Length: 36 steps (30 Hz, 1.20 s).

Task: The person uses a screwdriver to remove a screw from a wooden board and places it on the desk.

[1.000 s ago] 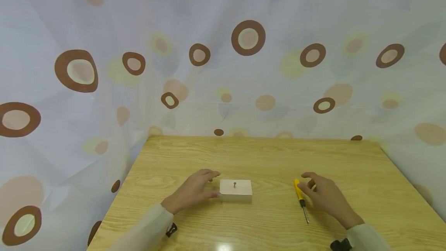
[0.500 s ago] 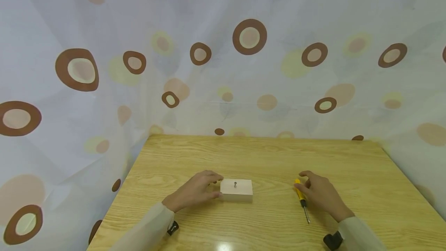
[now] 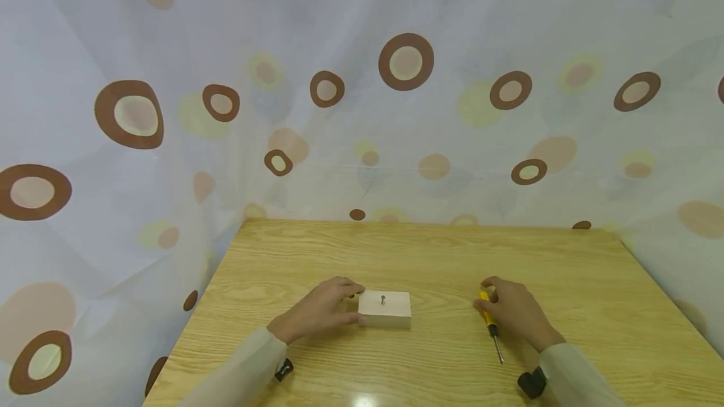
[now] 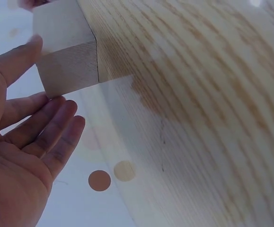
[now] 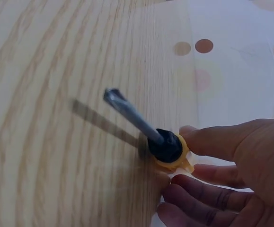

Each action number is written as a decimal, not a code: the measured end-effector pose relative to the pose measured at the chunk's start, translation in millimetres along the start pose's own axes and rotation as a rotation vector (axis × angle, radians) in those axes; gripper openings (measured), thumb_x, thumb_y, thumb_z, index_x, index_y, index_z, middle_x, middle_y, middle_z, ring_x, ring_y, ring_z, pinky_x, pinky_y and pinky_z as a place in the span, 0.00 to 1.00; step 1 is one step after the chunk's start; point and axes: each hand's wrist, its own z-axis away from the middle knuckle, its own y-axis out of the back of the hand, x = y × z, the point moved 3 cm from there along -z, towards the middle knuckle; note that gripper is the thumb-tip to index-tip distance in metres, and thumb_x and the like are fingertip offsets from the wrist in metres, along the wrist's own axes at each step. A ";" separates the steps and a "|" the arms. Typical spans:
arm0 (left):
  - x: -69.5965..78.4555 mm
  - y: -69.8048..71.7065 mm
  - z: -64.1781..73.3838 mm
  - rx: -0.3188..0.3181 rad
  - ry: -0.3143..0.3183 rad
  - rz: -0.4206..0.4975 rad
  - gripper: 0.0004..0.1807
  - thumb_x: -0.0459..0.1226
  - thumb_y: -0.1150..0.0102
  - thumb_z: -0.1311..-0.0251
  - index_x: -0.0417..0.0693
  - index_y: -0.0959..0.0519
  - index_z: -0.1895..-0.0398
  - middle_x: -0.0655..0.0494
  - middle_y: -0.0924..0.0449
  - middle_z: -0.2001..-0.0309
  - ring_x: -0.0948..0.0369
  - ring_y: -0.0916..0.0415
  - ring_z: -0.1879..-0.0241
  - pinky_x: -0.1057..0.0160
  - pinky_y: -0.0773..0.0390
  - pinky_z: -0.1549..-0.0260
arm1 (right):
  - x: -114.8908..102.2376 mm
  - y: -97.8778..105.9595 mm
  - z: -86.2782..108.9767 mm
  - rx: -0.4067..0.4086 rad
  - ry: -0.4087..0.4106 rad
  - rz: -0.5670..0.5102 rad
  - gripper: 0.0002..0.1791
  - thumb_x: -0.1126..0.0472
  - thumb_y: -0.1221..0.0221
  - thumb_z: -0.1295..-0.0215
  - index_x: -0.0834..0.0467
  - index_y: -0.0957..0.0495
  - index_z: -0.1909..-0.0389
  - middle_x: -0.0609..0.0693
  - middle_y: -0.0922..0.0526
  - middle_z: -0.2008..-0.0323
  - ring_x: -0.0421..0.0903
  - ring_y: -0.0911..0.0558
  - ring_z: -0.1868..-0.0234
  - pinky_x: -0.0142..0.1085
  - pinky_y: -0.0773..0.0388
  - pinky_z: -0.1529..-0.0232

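Note:
A pale wooden block (image 3: 384, 316) lies on the table, a small screw (image 3: 383, 299) standing upright in its top. My left hand (image 3: 319, 311) holds the block's left end, thumb on the near face and fingertips at the far side; the left wrist view shows the thumb and fingers at its end too. Farther right lies a screwdriver (image 5: 167, 149) with a yellow handle, black collar and metal shaft, its tip pointing toward me. My right hand (image 3: 516, 313) has thumb and fingers around the yellow handle, pinching it. Part of the handle is hidden by the fingers.
The wood-grain table (image 3: 430, 256) reaches back to a white sheet (image 3: 351, 124) with brown and yellow dots, which also hangs along the left and right sides. Dark wrist devices sit below both sleeves. A light reflection shows at the table's near side.
My right hand has moved a little left, its thumb and fingers coming around the screwdriver's handle. My left hand has shifted slightly closer onto the block's left end.

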 end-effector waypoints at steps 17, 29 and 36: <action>0.3 0.0 -0.1 0.014 -0.016 0.002 0.32 0.53 0.34 0.33 0.46 0.23 0.32 0.53 0.22 0.39 0.60 0.22 0.46 0.60 0.20 0.47 | -5.2 4.8 -6.8 -0.032 -0.050 -0.030 0.19 0.60 0.32 0.34 0.71 0.18 0.49 0.61 0.13 0.62 0.55 0.14 0.62 0.48 0.15 0.63; 0.8 -1.0 0.0 0.007 0.002 0.028 0.31 0.52 0.33 0.33 0.47 0.23 0.33 0.54 0.22 0.39 0.61 0.22 0.47 0.62 0.20 0.48 | -18.4 19.9 -10.3 0.043 0.030 -0.146 0.20 0.58 0.35 0.29 0.66 0.20 0.43 0.50 0.15 0.66 0.40 0.18 0.74 0.34 0.19 0.73; -1.2 -2.5 -0.5 0.013 0.004 0.054 0.30 0.52 0.34 0.33 0.47 0.23 0.34 0.55 0.21 0.41 0.59 0.21 0.48 0.62 0.19 0.49 | -34.3 30.7 -13.3 0.108 0.104 -0.153 0.21 0.53 0.34 0.29 0.63 0.19 0.44 0.48 0.14 0.65 0.41 0.16 0.71 0.34 0.20 0.73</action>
